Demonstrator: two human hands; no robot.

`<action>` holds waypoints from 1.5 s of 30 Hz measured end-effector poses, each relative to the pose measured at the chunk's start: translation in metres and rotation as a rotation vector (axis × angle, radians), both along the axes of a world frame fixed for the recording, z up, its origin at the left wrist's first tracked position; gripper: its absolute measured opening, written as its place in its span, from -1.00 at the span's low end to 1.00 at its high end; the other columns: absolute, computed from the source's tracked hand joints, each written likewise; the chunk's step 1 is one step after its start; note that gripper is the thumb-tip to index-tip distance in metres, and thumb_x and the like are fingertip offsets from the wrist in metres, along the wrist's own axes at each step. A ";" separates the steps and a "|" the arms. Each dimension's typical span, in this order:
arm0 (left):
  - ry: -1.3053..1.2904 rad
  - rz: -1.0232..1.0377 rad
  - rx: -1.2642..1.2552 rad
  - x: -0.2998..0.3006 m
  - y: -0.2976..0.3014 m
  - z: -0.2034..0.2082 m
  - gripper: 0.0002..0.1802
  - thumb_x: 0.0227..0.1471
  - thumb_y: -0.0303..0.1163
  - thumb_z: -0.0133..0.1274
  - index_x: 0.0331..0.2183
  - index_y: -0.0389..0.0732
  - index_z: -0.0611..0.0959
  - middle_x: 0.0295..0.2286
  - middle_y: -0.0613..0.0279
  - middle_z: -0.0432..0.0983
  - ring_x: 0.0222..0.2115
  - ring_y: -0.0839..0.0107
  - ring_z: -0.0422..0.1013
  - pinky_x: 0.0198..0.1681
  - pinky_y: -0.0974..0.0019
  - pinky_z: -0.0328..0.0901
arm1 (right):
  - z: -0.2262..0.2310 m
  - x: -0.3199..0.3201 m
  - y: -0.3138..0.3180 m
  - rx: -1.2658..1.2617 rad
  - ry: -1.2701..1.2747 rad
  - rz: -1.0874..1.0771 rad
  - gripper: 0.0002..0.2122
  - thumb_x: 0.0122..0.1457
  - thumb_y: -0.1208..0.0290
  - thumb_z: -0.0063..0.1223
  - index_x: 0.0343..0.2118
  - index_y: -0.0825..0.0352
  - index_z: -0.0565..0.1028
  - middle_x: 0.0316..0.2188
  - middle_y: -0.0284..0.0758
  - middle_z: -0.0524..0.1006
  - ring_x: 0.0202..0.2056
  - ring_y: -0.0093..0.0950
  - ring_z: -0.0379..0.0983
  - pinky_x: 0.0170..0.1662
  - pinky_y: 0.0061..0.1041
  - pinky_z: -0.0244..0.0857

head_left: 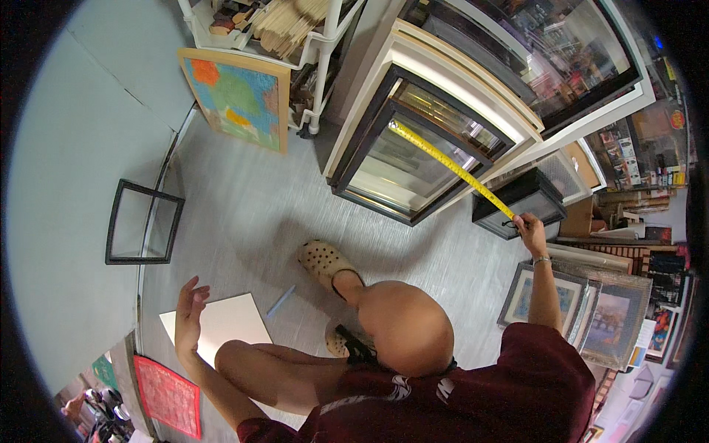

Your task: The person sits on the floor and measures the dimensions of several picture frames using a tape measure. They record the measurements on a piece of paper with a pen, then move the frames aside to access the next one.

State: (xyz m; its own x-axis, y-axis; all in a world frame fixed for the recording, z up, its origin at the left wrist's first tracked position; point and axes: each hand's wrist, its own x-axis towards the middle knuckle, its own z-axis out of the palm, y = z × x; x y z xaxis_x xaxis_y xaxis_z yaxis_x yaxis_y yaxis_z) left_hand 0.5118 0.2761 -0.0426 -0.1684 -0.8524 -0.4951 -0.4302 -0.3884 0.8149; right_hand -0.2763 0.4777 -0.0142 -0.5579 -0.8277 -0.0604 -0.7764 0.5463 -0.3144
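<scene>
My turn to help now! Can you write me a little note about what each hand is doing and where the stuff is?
Right hand: pinching the end of the yellow measuring tape, which is stretched across the black-framed glass picture frame leaning by the shelves.
Left hand: open, holding nothing, raised over the white board on the grey floor.
Done: tape pulled along the frame.
Left: whether a measurement has been read cannot be told.

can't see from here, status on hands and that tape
Right hand grips yellow tape measure, stretched across black frame. Left hand open, empty, above white board. Nothing blocking.
</scene>
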 end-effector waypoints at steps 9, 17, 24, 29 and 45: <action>-0.035 0.029 0.102 0.025 0.032 -0.016 -0.36 0.22 0.07 -0.09 0.13 -0.20 0.37 -0.15 0.08 0.54 -0.05 0.27 0.41 0.04 0.18 0.22 | -0.003 -0.017 0.005 0.084 0.130 -0.048 -0.62 0.17 0.09 0.15 -0.50 0.40 0.56 -0.73 -0.24 0.42 -0.68 -0.42 0.32 -0.54 -0.40 0.20; -0.056 -0.011 0.205 0.023 0.050 -0.015 -0.36 0.20 0.09 -0.08 0.12 -0.17 0.40 -0.24 0.14 0.57 -0.07 0.31 0.43 0.07 0.12 0.20 | 0.010 -0.034 -0.014 0.228 -0.028 -0.019 -0.52 0.20 -0.03 0.05 -0.48 0.41 0.57 -0.72 -0.29 0.42 -0.65 -0.55 0.33 -0.54 -0.40 0.20; -0.002 -0.066 0.311 0.017 0.064 -0.022 -0.38 0.23 0.04 -0.09 0.13 -0.21 0.39 -0.45 0.17 0.59 -0.29 0.33 0.52 -0.06 0.21 0.34 | 0.024 -0.048 -0.037 0.354 -0.067 -0.048 -0.48 0.18 -0.09 0.06 -0.49 0.41 0.60 -0.71 -0.36 0.39 -0.62 -0.57 0.23 -0.54 -0.44 0.14; 0.036 -0.052 0.383 0.009 0.054 -0.021 -0.41 0.27 0.01 -0.16 0.13 -0.23 0.37 -0.53 0.14 0.58 -0.34 0.29 0.54 -0.07 0.25 0.37 | 0.027 -0.055 -0.041 0.373 -0.092 -0.002 -0.47 0.16 -0.13 0.06 -0.47 0.39 0.63 -0.71 -0.36 0.44 -0.65 -0.56 0.28 -0.56 -0.44 0.15; -0.048 -0.036 0.407 0.021 0.044 -0.038 -0.38 0.28 0.01 -0.17 0.15 -0.27 0.35 -0.53 0.17 0.56 -0.30 0.29 0.54 -0.08 0.19 0.39 | 0.011 -0.064 -0.042 0.289 -0.062 0.017 -0.47 0.15 -0.13 0.09 -0.49 0.40 0.62 -0.77 -0.40 0.34 -0.69 -0.58 0.20 -0.60 -0.45 0.11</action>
